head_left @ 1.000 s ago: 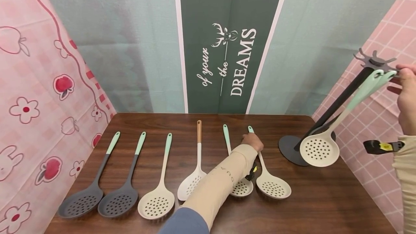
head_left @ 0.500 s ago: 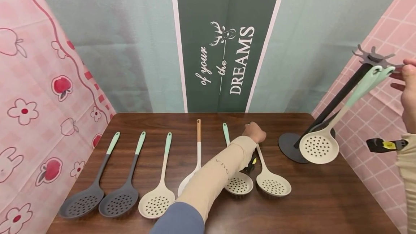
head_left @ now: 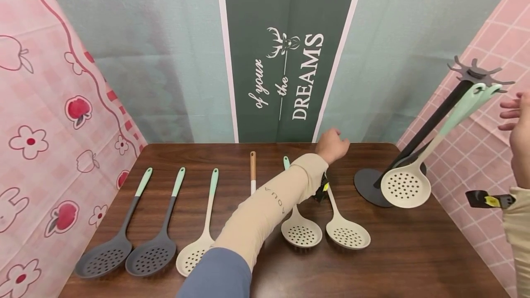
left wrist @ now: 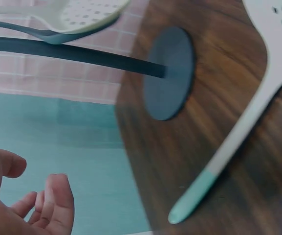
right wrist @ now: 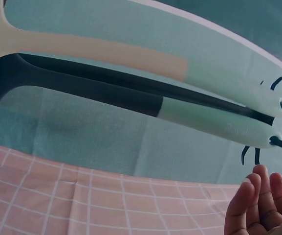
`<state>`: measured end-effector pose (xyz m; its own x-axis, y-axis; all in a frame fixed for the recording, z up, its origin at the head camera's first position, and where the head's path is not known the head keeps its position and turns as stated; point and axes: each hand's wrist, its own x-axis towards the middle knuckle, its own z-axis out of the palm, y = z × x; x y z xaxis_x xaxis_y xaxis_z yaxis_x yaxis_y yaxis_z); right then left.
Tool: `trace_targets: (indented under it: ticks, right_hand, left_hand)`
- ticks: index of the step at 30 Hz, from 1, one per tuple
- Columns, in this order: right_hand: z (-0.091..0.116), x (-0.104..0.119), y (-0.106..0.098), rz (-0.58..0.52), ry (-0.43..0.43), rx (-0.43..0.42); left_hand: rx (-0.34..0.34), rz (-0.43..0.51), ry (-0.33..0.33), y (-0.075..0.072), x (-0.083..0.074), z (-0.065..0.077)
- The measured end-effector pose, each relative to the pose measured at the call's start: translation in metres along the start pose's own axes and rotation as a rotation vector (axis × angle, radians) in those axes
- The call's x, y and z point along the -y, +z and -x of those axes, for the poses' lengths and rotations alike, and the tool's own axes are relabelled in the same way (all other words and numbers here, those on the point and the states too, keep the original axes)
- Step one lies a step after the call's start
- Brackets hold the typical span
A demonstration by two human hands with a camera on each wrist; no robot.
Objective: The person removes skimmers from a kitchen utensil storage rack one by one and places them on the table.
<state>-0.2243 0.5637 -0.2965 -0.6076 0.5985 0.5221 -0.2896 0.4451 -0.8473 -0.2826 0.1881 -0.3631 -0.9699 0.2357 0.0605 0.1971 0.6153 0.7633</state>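
My left hand (head_left: 332,146) hovers above the table's back edge, fingers loosely bent and holding nothing. Below it lies a cream skimmer (head_left: 348,233); its mint handle, hidden by the hand in the head view, shows whole in the left wrist view, apart from the fingers. At the right stands a dark grey utensil stand (head_left: 434,118) with a hooked top. A cream skimmer (head_left: 406,187) and a dark grey skimmer (right wrist: 92,90) hang there by mint handles, hooks through their holes. Beside the hooks my right hand (head_left: 517,134) is spread with relaxed fingers, touching nothing.
On the wooden table (head_left: 393,266) a row runs leftward: another cream skimmer (head_left: 302,233), a brown-handled turner (head_left: 253,167) mostly under my left sleeve, a cream skimmer (head_left: 198,252) and two dark grey skimmers (head_left: 151,256) (head_left: 103,256). Curtains enclose the back and sides.
My left hand has come off the rightmost skimmer's handle and risen toward the back. My right hand has let go of the stand's hook and drawn slightly away. The skimmers look unmoved.
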Motion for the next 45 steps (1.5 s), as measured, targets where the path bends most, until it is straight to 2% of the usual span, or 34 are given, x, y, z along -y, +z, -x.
trace_targets:
  ticks: [2, 4, 5, 7, 9, 11, 13, 16, 20, 24, 29, 32, 35, 39, 42, 45]
  right_hand:
    - [0.021, 0.020, 0.007, 0.033, -0.003, -0.038]
    - [0.041, 0.045, 0.015, 0.044, 0.056, -0.070]
    - [0.050, 0.053, 0.017, 0.054, 0.043, -0.073]
    - [0.073, 0.082, 0.025, 0.098, 0.078, -0.071]
    - [0.092, 0.102, 0.030, 0.117, 0.071, -0.064]
    - [0.111, 0.119, 0.036, 0.147, 0.028, -0.069]
    - [0.123, 0.127, 0.039, 0.138, 0.013, -0.065]
    - [0.134, 0.129, 0.040, 0.144, -0.006, -0.046]
    - [0.139, 0.121, 0.039, 0.174, -0.041, -0.012]
    - [0.142, 0.112, 0.041, 0.209, -0.096, -0.002]
    - [0.149, 0.105, 0.048, 0.266, -0.137, 0.046]
    - [0.152, 0.101, 0.052, 0.273, -0.132, 0.062]
    - [0.153, 0.099, 0.055, 0.274, -0.126, 0.055]
    - [0.154, 0.098, 0.058, 0.290, -0.124, 0.043]
    - [0.154, 0.099, 0.059, 0.315, -0.118, 0.042]
    - [0.154, 0.098, 0.060, 0.332, -0.097, 0.045]
  left_hand:
    - [-0.012, 0.034, 0.039, -0.007, -0.007, 0.000]
    - [-0.026, 0.059, 0.084, -0.012, -0.014, 0.000]
    - [-0.030, 0.080, 0.106, -0.014, -0.017, 0.000]
    - [-0.040, 0.118, 0.152, -0.018, -0.024, 0.000]
    - [-0.052, 0.156, 0.191, -0.022, -0.030, -0.001]
    - [-0.057, 0.192, 0.224, -0.026, -0.037, 0.000]
    - [-0.068, 0.215, 0.252, -0.031, -0.045, 0.000]
    - [-0.079, 0.243, 0.291, -0.039, -0.060, -0.002]
    - [-0.090, 0.265, 0.344, -0.051, -0.084, -0.009]
    - [-0.089, 0.221, 0.372, -0.058, -0.114, -0.016]
    - [-0.014, 0.128, 0.393, -0.055, -0.151, -0.018]
    - [0.067, 0.076, 0.416, -0.054, -0.168, -0.017]
    - [0.127, 0.005, 0.437, -0.053, -0.181, -0.014]
    - [0.177, -0.021, 0.445, -0.055, -0.189, -0.011]
    - [0.185, -0.005, 0.439, -0.055, -0.192, -0.009]
    - [0.157, -0.027, 0.433, -0.055, -0.193, -0.008]
